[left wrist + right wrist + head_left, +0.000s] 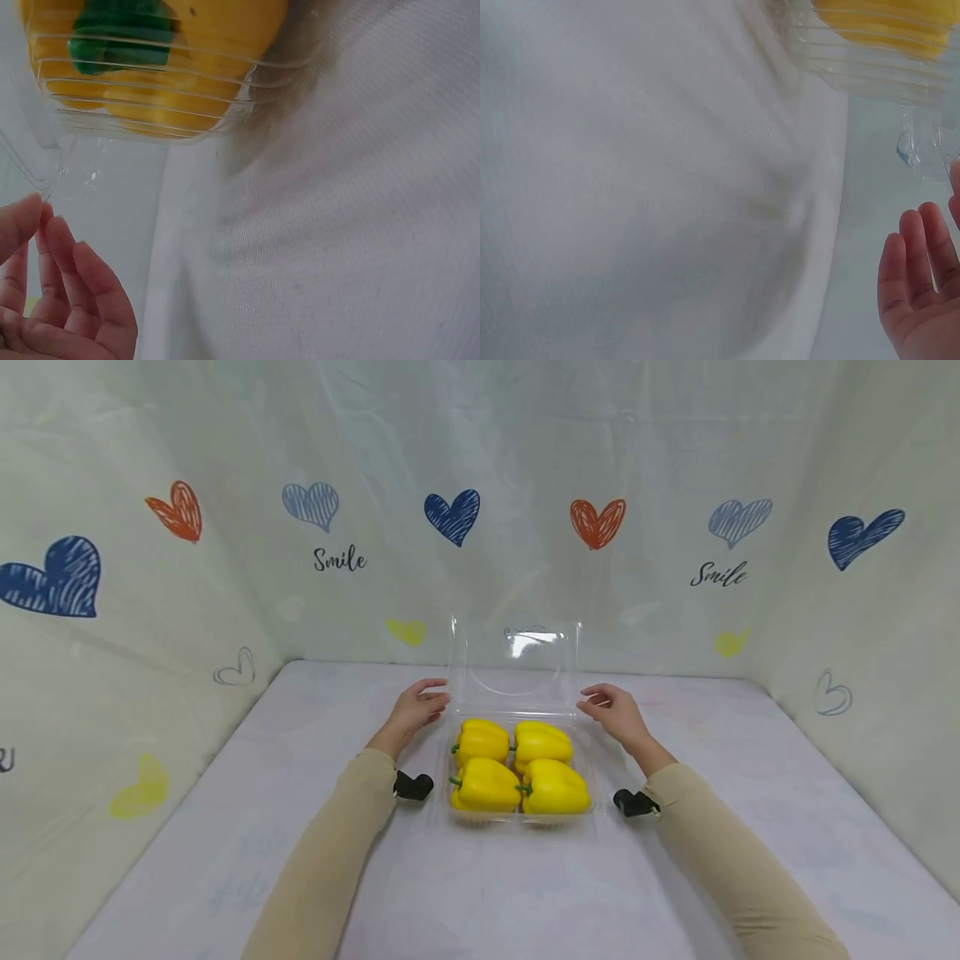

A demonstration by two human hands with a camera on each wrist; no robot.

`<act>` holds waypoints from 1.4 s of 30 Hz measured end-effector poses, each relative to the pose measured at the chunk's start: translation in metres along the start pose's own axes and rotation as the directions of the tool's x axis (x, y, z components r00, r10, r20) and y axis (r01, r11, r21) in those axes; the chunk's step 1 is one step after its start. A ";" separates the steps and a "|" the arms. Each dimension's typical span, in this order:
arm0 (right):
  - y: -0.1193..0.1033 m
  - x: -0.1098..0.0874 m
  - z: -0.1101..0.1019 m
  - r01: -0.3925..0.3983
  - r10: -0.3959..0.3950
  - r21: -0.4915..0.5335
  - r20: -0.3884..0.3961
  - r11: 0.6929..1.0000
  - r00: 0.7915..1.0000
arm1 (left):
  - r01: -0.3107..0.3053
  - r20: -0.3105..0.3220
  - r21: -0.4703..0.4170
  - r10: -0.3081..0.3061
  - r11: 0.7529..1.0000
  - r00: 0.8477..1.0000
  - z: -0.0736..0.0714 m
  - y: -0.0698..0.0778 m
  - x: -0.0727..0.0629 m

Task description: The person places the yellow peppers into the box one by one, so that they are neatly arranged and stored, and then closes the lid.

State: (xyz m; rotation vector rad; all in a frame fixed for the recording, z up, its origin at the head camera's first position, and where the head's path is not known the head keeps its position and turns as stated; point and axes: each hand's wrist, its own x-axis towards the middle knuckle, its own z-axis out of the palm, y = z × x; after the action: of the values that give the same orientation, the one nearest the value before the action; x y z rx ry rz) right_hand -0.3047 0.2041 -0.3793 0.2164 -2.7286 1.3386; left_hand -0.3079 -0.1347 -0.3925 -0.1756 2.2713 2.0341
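Observation:
A clear plastic clamshell container [501, 817] holds several yellow bell peppers [486, 787] with green stems. Its hinged lid [517, 681] stands raised at the far side. My left hand [416, 710] is at the lid's left edge; in the left wrist view, its thumb and fingertip pinch that thin edge, with the other fingers loosely bent. At the opposite edge, my right hand [615, 714] pinches the lid between thumb and index finger, partly cut off in the right wrist view, where the other fingers [917, 255] extend away from the plastic.
The container stands on a table covered with a white cloth [495, 893]. Behind and beside it hangs a pale curtain [517, 427] printed with hearts and words. Black wrist cameras [414, 786] sit at both sleeve cuffs, either side of the container.

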 end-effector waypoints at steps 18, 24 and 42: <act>-0.005 -0.015 -0.012 0.087 -0.086 0.056 -0.013 0.995 0.996 | -0.140 -0.002 0.140 0.141 0.980 0.990 -0.007 0.000 -0.011; -0.008 -0.022 -0.016 0.073 -0.083 0.147 0.060 0.986 0.995 | -0.109 0.006 0.111 0.109 0.988 0.994 -0.007 0.000 -0.017; -0.004 -0.049 -0.032 0.164 -0.196 0.225 0.130 0.961 0.972 | 0.011 0.117 0.077 -0.020 0.997 0.993 -0.006 0.015 -0.050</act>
State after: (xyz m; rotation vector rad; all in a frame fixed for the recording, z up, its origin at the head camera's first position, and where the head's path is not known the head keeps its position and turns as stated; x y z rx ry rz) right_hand -0.2555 0.2313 -0.3639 0.5913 -2.5987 1.6191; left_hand -0.2601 -0.1379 -0.3694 -0.0663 2.2639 1.8933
